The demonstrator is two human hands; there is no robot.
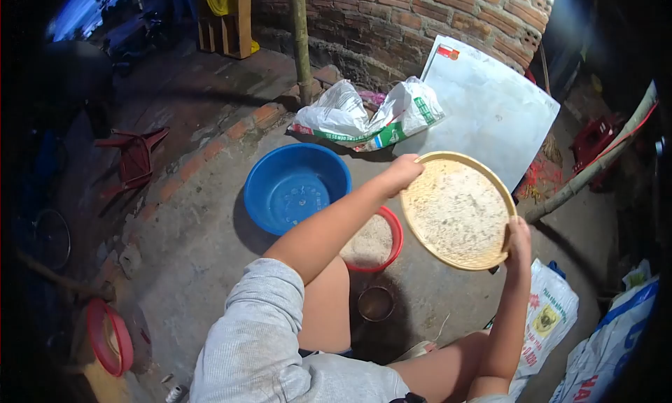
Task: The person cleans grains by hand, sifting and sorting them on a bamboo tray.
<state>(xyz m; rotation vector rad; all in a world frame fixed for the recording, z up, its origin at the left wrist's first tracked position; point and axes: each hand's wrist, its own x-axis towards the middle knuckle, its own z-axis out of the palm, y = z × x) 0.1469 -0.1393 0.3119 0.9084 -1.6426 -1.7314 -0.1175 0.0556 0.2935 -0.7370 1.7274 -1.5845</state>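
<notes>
Your left arm (pixel 336 227) reaches forward and rightward, elbow bent, left hand (pixel 403 175) closed in a grip. Your right forearm (pixel 509 312) points forward, right hand (pixel 519 241) also gripping, nearer your body.

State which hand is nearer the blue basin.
Left. The left hand holds the woven tray by its rim, to the right of the blue basin in view; the right hand holds the tray's opposite side, farther away.

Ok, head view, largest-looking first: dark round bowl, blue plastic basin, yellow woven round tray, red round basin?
1. Woven tray, though probably nearer the camera
2. Blue basin
3. Red basin, partly hidden
4. Dark bowl
</notes>
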